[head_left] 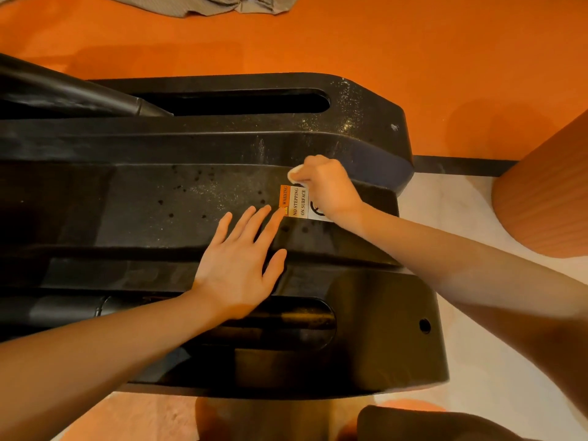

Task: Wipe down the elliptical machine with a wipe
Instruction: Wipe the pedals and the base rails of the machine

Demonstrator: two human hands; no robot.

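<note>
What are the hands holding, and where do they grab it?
The right hand grips a bunched white wipe; only one end shows. The left hand holds nothing.

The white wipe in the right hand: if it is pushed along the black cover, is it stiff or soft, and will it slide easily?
The wipe is probably soft: it sits bunched inside the right hand, with only a small part showing. It seems light, since a fingertip pinch holds it. It may drag over the dusty elliptical cover; I cannot tell if it is damp.

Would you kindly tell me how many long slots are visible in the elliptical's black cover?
2: one slot along the far side, one slot along the near side, partly behind the left forearm. Others may lie outside the frame.
</note>
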